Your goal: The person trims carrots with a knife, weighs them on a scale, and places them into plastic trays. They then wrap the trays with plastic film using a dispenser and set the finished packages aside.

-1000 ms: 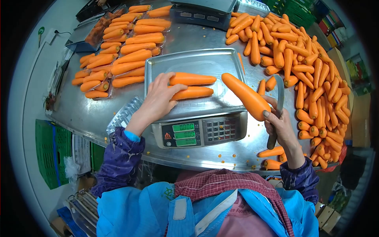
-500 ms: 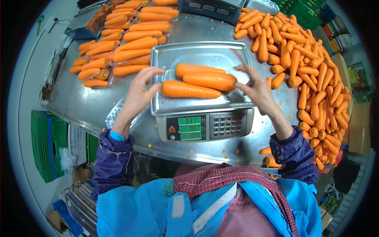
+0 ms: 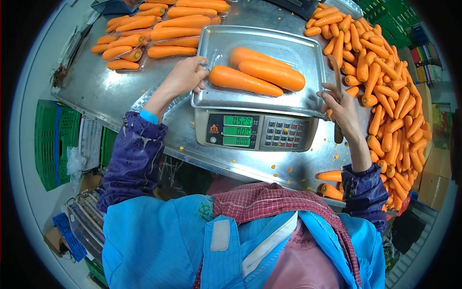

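Observation:
Three large carrots [image 3: 272,74] lie side by side on the metal pan [image 3: 260,102] of a weighing scale [image 3: 231,144], whose top display reads about 0.529. My left hand [image 3: 185,77] is at the pan's left rim, fingers curled closed. Whatever it pinches there is hidden; a glint of clear plastic shows close by. At the pan's right edge, my right hand [image 3: 340,108] grips a knife [image 3: 337,79]. Its narrow, curved blade points away from me and the handle sticks out below the palm. Neither hand touches the carrots.
Loose carrots [image 3: 385,96] form a big pile on the right. Carrots in clear plastic packs [image 3: 173,33] lie at the back left. A clear plastic piece [image 3: 166,108] rests left of the scale. Two carrots [image 3: 331,183] lie by the front edge; green crates [image 3: 53,144] stand left.
My hands have drawn apart, away from the carrots to either side of the pan. The top reading rose from about 0.334 to 0.529. The view has shifted, and the knife shows more sharply.

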A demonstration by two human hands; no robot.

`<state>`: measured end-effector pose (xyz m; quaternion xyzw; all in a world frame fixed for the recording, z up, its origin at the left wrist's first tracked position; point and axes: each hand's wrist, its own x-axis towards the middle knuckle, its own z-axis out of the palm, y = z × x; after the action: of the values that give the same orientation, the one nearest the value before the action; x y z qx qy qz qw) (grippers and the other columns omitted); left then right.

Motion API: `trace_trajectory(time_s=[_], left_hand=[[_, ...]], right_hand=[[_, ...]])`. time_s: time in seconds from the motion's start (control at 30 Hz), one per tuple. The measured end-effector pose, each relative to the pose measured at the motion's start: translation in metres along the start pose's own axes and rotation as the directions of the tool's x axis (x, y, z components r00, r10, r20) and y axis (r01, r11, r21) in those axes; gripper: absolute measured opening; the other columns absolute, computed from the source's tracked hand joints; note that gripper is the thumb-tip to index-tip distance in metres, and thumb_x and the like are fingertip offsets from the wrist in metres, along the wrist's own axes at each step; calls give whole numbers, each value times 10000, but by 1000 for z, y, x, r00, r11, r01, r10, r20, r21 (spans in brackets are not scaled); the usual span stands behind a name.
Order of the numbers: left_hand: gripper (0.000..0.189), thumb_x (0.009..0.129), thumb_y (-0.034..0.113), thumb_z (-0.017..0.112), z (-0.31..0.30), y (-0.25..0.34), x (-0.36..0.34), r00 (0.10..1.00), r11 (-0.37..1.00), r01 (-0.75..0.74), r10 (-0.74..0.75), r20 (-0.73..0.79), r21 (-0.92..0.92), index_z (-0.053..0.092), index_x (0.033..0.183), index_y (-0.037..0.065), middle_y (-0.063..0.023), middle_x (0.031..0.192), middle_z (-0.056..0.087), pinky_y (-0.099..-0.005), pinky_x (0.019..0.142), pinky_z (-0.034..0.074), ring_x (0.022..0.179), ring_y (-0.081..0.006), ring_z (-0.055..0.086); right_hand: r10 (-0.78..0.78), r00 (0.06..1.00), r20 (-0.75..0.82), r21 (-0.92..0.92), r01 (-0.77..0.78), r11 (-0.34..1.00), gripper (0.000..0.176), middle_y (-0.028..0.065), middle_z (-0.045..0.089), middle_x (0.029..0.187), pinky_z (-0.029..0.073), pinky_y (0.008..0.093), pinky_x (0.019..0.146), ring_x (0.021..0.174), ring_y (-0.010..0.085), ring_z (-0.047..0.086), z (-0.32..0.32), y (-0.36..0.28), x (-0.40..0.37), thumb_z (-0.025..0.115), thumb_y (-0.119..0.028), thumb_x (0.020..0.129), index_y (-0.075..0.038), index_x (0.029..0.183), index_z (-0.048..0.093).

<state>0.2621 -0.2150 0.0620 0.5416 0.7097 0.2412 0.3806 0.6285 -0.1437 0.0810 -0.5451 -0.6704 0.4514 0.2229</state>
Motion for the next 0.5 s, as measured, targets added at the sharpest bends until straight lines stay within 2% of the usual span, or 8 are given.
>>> trace_trajectory(time_s=[0.03,0.1,0.17,0.2,0.23,0.3,0.43,0.5], left_hand=[[357,856,54,495,1,2,1,995,999,48,-46,85,-25,455,1190,-68,-95,752,578,-241,511,509,627,-140,615],[322,856,44,485,8,-3,7,994,998,62,-58,90,-34,460,1156,-70,-93,731,579,-239,493,506,611,-141,619],[235,846,1,460,9,-11,17,996,997,21,-14,90,-70,455,1070,-70,-92,712,583,-247,461,497,585,-142,622],[240,840,-10,456,10,-12,18,996,996,10,-2,85,-94,445,1073,-68,-89,700,575,-249,456,497,579,-146,619],[245,834,-22,452,9,-14,19,997,993,-3,12,79,-118,436,1075,-67,-85,689,567,-252,451,496,572,-150,617],[270,827,-35,452,6,-12,17,997,983,7,8,77,-186,417,1093,-69,-78,701,539,-258,446,501,564,-158,610],[254,858,-11,461,-24,-7,26,1000,968,-19,17,-11,-251,426,1105,-62,-72,769,512,-245,482,511,573,-145,600],[247,871,3,462,-46,-16,42,999,969,-35,27,-36,-243,440,1110,-55,-68,778,513,-239,488,507,569,-138,592]], right_hand=[[-3,1000,24,14,3,1000,335,89,638,866,445,235,478,596,84,560,4,0,5,553,-85,848,45,1155,524],[-13,999,48,-37,15,999,330,107,642,870,468,249,518,626,103,584,16,-8,10,550,-98,836,60,1126,534],[76,978,194,-120,-54,991,320,115,649,842,481,250,562,649,125,606,30,-15,19,573,-119,807,68,1065,558],[-22,981,191,-121,46,992,294,100,650,782,485,261,572,665,142,620,40,-6,29,591,-117,774,62,1007,576],[-9,985,172,-173,40,984,228,75,636,711,486,276,562,646,147,617,40,-4,33,597,-80,754,52,939,584],[55,982,180,-93,-38,995,218,72,621,704,472,275,517,634,144,614,41,-3,41,605,-63,745,53,926,564],[58,980,188,-7,-57,998,271,80,602,737,422,217,451,601,119,591,47,-33,60,593,-43,752,57,992,513],[25,983,183,10,-28,1000,226,37,583,669,360,188,395,528,66,534,55,-56,78,595,-36,755,26,965,539]])
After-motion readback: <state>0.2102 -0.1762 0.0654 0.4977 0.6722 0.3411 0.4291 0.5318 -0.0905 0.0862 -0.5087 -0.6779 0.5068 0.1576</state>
